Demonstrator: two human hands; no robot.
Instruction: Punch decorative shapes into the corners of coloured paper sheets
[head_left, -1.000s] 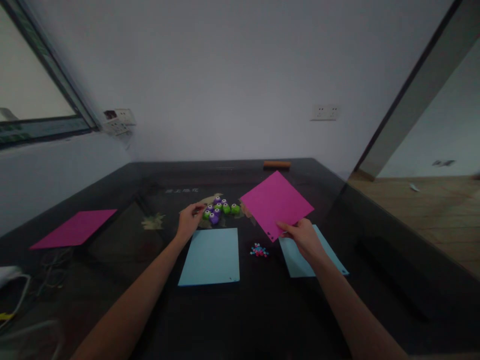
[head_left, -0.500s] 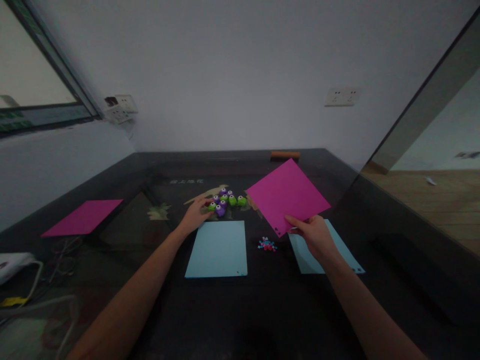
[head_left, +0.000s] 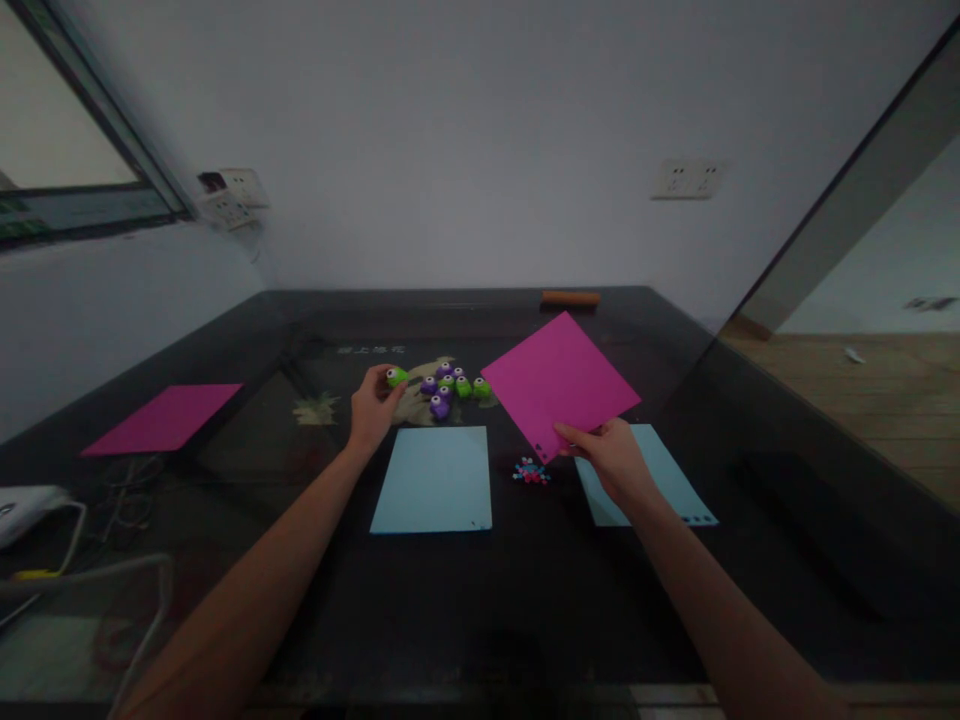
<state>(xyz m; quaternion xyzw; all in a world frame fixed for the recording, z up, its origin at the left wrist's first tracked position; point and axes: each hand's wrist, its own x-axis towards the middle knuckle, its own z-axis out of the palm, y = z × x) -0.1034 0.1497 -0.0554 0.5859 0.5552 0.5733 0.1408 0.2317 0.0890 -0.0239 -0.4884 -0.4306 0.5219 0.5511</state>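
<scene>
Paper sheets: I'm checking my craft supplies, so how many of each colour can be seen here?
Pink sheets: 2 (one held in the right hand, one lying far to the left)
Light blue sheets: 2 (both lying on the dark table)
Total: 4 visible sheets

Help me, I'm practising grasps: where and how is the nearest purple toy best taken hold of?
Probably by the left and right sides of the nearest purple toy, coming from above and the near side: its body looks rounded, other toys crowd behind it, and its front and flanks look free.
</scene>
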